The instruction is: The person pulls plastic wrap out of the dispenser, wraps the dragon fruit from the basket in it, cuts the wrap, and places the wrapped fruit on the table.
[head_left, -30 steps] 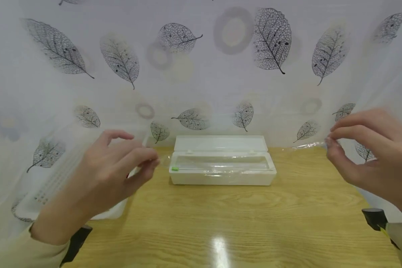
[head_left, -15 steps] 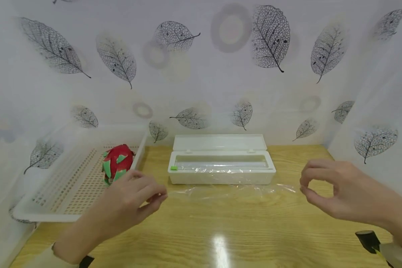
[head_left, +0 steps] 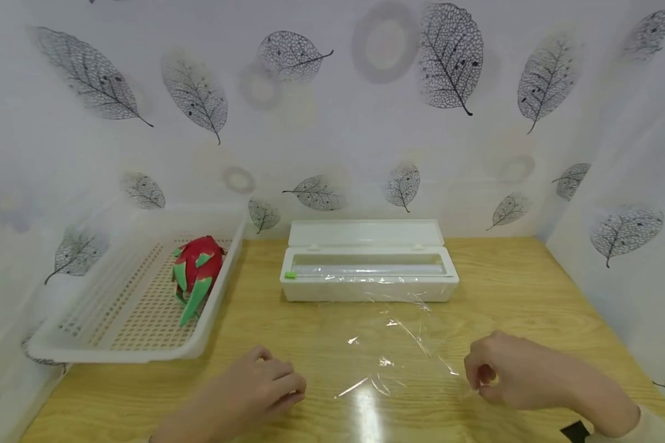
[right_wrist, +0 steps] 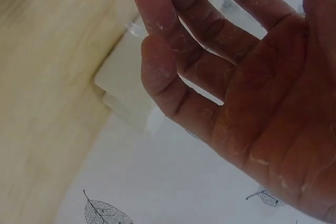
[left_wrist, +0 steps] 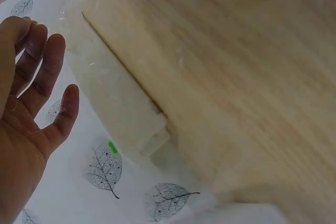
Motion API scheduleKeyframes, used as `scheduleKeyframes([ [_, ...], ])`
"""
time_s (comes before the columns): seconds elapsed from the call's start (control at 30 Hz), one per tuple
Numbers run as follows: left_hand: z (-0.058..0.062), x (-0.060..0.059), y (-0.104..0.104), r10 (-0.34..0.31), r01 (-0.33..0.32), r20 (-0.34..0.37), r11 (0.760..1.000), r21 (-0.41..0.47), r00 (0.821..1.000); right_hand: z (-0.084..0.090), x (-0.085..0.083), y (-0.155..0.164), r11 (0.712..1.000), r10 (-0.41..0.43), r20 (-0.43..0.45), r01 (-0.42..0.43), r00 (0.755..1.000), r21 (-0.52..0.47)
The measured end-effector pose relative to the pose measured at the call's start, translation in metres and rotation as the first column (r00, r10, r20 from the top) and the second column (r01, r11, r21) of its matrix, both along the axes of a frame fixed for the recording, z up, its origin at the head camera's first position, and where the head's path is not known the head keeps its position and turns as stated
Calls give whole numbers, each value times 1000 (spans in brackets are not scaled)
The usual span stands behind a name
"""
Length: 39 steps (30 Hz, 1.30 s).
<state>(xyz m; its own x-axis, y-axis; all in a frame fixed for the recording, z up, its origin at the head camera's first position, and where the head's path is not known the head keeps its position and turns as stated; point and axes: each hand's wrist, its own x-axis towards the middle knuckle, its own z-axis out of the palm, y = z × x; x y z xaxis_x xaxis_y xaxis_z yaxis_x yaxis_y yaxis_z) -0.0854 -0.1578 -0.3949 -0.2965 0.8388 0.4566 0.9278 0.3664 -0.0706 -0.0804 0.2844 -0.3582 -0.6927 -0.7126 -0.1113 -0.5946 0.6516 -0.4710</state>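
A sheet of clear cling film (head_left: 388, 344) stretches over the table from a white cling film dispenser (head_left: 368, 291), whose lid (head_left: 366, 232) stands raised at the back. At the sheet's near left corner, my left hand (head_left: 255, 391) pinches the film between thumb and fingers. My right hand (head_left: 526, 372) grips the near right corner, fingers curled. The roll (head_left: 368, 269) shows through the dispenser's window, with a small green slider (head_left: 290, 275) at the left of the rim. In the right wrist view, the curled fingers of my right hand (right_wrist: 226, 77) hide most of their grip.
To the left stands a white perforated plastic basket (head_left: 83, 354) holding a red dragon fruit (head_left: 199, 264) with green scales. A curtain (head_left: 343, 123) printed with leaves hangs behind and beside the wooden table (head_left: 510, 271).
Both hands have come down and toward me, drawing a longer length of cling film out of the dispenser. The dispenser stays in place, and the dragon fruit has come fully into view.
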Motion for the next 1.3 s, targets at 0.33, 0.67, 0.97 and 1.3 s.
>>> scheduleKeyframes([
  [0.33,-30,9,1,119,-108,76,985,-134,990,-33,10,-16,992,-18,-55,25,998,124],
  [0.67,-36,16,2,96,-47,238,978,-204,967,-43,24,-20,980,-107,83,91,991,177],
  [0.97,-40,15,-3,138,-83,342,982,-171,930,-38,38,-18,955,-247,143,215,958,204],
  [1.3,-42,15,11,183,-175,35,973,-151,983,-37,40,-15,956,-254,136,228,957,183],
])
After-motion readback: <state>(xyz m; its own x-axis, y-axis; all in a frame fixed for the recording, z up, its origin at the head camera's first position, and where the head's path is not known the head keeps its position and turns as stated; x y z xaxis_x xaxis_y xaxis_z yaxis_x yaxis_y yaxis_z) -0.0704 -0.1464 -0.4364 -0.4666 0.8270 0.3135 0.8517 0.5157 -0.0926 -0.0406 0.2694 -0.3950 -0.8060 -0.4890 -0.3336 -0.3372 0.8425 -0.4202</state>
